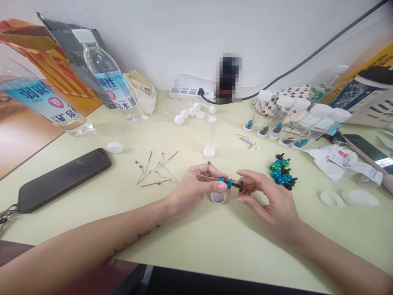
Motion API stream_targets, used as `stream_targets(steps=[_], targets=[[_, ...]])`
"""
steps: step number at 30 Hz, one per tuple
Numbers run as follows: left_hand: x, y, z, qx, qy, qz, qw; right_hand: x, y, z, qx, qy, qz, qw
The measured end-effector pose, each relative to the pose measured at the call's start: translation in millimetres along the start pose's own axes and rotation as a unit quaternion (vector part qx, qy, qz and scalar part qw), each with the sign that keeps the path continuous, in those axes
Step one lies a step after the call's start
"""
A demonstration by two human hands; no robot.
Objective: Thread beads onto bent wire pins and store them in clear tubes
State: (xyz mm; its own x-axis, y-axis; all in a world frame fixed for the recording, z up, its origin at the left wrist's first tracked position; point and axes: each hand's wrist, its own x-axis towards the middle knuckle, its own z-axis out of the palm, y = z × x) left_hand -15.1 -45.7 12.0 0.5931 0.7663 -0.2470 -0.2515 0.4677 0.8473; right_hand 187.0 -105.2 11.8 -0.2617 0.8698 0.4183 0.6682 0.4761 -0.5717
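My left hand [196,184] pinches a blue metal piece [225,183] with a black round-headed plunger on its right end; thin metal rods stick out to the left between the fingers. My right hand [270,200] is beside the black end, thumb and fingers apart and curved around it, with no clear grip on it. Just below the blue piece a white round cap [218,198] rests on the table. A clear tube with a white base [209,151] stands behind my hands. Thin metal rods [149,172] lie scattered left of my left hand.
Blue, green and black parts [282,174] are piled at the right. Filled clear tubes [287,119] stand behind them, near bent metal keys [248,142]. White caps [193,111] lie at the back. A phone [64,178] and water bottles [107,78] are at the left.
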Motion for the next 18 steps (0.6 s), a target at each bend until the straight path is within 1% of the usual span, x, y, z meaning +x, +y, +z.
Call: stream_targets(steps=[2, 7, 14, 16, 18], targets=[[0.5, 0.0, -0.8, 0.002, -0.001, -0.001, 1.0, -0.2, -0.8, 0.2, -0.014, 0.008, -0.008, 1.0], [0.5, -0.7, -0.1, 0.007, -0.002, -0.009, 1.0, -1.2, 1.4, -0.3, -0.016, -0.01, -0.021, 1.0], [0.6, -0.7, 0.5, 0.004, -0.009, -0.007, 1.0, 1.7, 2.1, -1.3, -0.018, -0.014, -0.03, 0.999], [0.7, -0.9, -0.6, 0.002, -0.01, -0.003, 1.0, 2.2, 1.3, -0.4, -0.02, 0.001, -0.037, 0.999], [0.9, -1.0, -1.6, -0.005, -0.009, 0.001, 1.0, 2.2, 0.2, 0.6, -0.025, 0.028, -0.037, 0.999]])
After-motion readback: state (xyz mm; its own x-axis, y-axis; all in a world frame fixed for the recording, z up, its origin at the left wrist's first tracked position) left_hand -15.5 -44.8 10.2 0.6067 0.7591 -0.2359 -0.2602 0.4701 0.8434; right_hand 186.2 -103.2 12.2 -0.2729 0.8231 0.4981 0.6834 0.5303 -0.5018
